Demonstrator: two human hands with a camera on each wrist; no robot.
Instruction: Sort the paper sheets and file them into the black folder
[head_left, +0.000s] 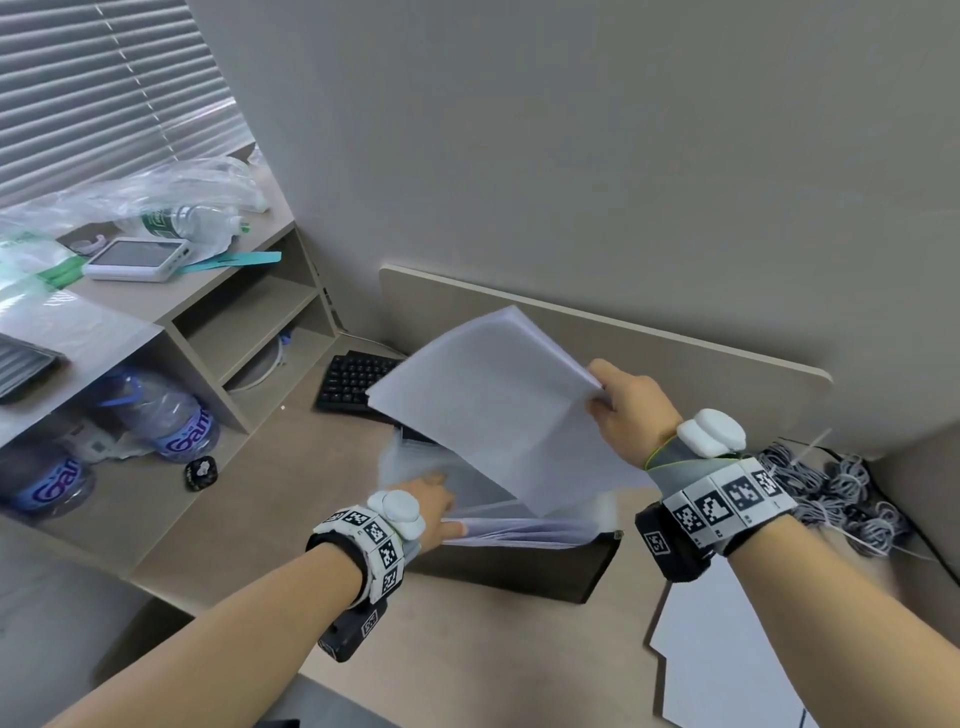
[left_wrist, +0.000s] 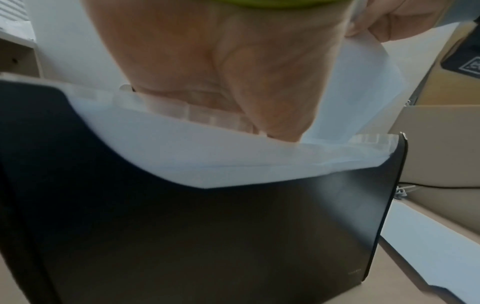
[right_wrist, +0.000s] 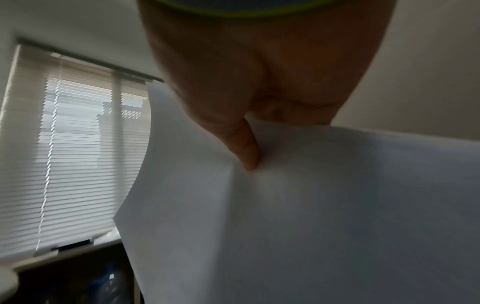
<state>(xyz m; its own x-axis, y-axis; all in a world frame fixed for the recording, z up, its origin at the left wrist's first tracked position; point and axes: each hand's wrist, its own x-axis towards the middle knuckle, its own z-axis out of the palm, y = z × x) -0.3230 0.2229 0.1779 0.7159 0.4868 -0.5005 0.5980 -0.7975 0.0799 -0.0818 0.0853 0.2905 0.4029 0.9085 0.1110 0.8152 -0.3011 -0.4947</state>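
Only the left wrist view shows the left hand (left_wrist: 213, 67) reaching into the black folder (left_wrist: 207, 236), grip untellable; right hand (head_left: 631, 410) pinches a paper sheet (head_left: 493, 405) over the beige desk (head_left: 467, 649) by blinds (head_left: 93, 88)

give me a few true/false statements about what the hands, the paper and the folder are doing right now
1. The right hand pinches a paper sheet. True.
2. The black folder lies closed and flat. False: it stands open with sheets inside.
3. The left hand is at the folder's open top. True.
4. The keyboard is in front of the folder. False: it lies behind it.
5. More paper lies on the desk. True.
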